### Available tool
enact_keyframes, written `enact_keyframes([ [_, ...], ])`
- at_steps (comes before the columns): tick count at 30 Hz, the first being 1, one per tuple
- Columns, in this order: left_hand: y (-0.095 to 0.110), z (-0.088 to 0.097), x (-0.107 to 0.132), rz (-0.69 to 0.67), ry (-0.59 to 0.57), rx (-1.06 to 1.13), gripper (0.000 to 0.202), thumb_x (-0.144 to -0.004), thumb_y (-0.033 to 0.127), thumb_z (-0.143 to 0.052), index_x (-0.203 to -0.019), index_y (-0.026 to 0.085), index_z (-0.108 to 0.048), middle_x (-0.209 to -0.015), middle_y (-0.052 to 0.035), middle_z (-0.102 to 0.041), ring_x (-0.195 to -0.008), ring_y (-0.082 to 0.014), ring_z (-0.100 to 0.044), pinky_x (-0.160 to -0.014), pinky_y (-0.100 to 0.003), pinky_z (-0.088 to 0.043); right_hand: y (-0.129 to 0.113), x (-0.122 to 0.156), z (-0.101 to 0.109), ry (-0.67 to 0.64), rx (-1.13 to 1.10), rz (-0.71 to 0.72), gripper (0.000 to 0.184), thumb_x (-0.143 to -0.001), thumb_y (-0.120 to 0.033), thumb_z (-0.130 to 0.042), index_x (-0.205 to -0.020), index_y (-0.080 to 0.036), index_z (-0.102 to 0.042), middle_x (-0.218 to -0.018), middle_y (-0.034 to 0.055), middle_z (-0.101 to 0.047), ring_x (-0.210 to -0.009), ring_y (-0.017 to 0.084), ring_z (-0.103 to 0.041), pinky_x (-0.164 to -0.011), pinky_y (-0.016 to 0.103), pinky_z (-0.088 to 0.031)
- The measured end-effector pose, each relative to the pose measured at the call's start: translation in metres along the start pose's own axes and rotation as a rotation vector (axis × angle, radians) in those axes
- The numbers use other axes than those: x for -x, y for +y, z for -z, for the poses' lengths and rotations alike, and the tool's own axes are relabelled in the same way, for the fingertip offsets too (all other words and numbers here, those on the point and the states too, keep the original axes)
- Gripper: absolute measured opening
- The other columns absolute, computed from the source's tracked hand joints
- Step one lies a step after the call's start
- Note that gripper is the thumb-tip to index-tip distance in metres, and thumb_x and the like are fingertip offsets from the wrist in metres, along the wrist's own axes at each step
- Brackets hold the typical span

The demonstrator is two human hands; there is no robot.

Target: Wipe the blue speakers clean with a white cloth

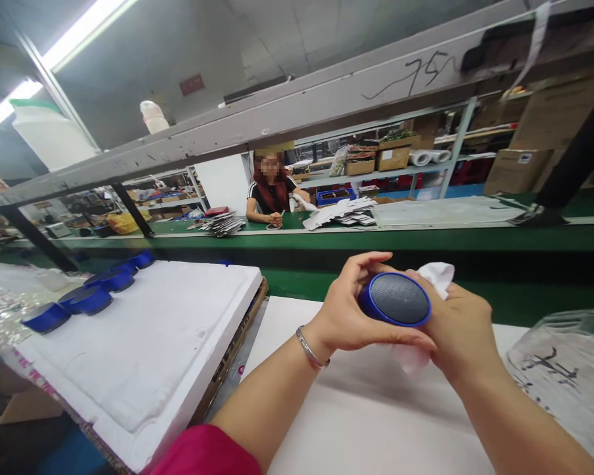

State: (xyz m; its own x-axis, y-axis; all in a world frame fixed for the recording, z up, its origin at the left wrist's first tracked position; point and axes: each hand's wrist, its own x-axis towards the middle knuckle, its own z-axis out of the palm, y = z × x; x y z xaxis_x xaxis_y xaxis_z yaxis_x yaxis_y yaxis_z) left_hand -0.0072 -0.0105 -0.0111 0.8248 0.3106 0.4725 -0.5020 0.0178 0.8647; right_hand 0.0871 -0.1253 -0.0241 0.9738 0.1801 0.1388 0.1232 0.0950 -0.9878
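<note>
A person's two bare forearms reach forward over a white work surface [356, 422]. The left arm comes out of a pink sleeve [208, 455] and wears a thin metal bracelet [311, 348] at the wrist.

Between the hands sits a small round blue speaker [395, 300], its grey mesh face tilted up toward the camera. The left hand [349, 310] curls around the speaker's left side: the thumb lies along its lower edge and the fingers arch over the top, so the hand is partly closed and gripping it. The right hand [458, 323] presses against the speaker's right side and back, closed around a crumpled white cloth [438, 276] that pokes out above the fingers and below the palm. The speaker is held in the air just above the white surface, not resting on it.

At the lower right edge lies a clear plastic bag [564, 376] with dark markings. To the left, a thick white foam board [143, 349] rests on cardboard, and several more blue speakers [86, 300] stand in a row along its far left side.

Beyond runs a green conveyor table [327, 244]. On its far side another person [272, 191] sits facing this way, hands near stacks of flat papers [339, 212]. A grey metal shelf beam [327, 99] crosses overhead, and shelves with cardboard boxes [517, 170] fill the background.
</note>
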Motion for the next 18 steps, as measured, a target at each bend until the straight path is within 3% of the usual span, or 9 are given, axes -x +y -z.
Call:
enact_keyframes([
  [4,0.007,0.001,0.003,-0.146,-0.031,-0.099,0.090,-0.053,0.022,-0.106,-0.132,0.022,-0.063,-0.126,-0.0095,-0.071,-0.126,-0.0272,-0.066,-0.118,-0.040,-0.046,0.003,-0.011,-0.001,0.003,-0.043,-0.109,0.042,-0.061,-0.053,-0.084,-0.070,-0.018,-0.061,-0.066,0.0054,-0.058,-0.058,0.019,-0.049,-0.046,0.032,-0.040],
  [9,0.005,0.004,0.001,-0.196,-0.033,-0.193,0.090,-0.054,0.029,-0.106,-0.133,0.021,-0.064,-0.131,-0.0111,-0.072,-0.130,-0.0288,-0.065,-0.117,-0.040,-0.046,0.004,-0.017,0.000,0.018,-0.087,-0.135,0.041,-0.057,-0.050,-0.084,-0.070,-0.020,-0.059,-0.067,0.0043,-0.058,-0.060,0.019,-0.051,-0.047,0.032,-0.041],
  [13,0.004,0.006,0.000,-0.226,-0.011,-0.235,0.085,-0.058,0.025,-0.104,-0.134,0.022,-0.065,-0.131,-0.0107,-0.072,-0.129,-0.0271,-0.065,-0.118,-0.039,-0.044,0.003,-0.020,0.001,-0.026,-0.039,-0.156,0.041,-0.054,-0.050,-0.084,-0.069,-0.020,-0.061,-0.064,0.0036,-0.056,-0.056,0.020,-0.049,-0.045,0.034,-0.039],
  [15,0.003,0.007,-0.001,-0.217,0.036,-0.266,0.080,-0.059,0.025,-0.104,-0.131,0.022,-0.068,-0.131,-0.0105,-0.073,-0.129,-0.0280,-0.065,-0.119,-0.041,-0.043,0.000,-0.019,0.003,-0.012,0.006,-0.131,0.040,-0.056,-0.053,-0.082,-0.067,-0.020,-0.061,-0.062,0.0033,-0.054,-0.055,0.020,-0.047,-0.045,0.035,-0.037],
  [18,-0.002,0.008,-0.003,-0.224,0.141,-0.383,0.067,-0.059,0.028,-0.103,-0.119,0.023,-0.074,-0.127,-0.0100,-0.073,-0.127,-0.0307,-0.064,-0.119,-0.043,-0.043,-0.008,-0.008,0.008,0.054,0.084,0.020,0.039,-0.062,-0.057,-0.076,-0.066,-0.022,-0.060,-0.062,0.0035,-0.054,-0.060,0.021,-0.048,-0.052,0.036,-0.039],
])
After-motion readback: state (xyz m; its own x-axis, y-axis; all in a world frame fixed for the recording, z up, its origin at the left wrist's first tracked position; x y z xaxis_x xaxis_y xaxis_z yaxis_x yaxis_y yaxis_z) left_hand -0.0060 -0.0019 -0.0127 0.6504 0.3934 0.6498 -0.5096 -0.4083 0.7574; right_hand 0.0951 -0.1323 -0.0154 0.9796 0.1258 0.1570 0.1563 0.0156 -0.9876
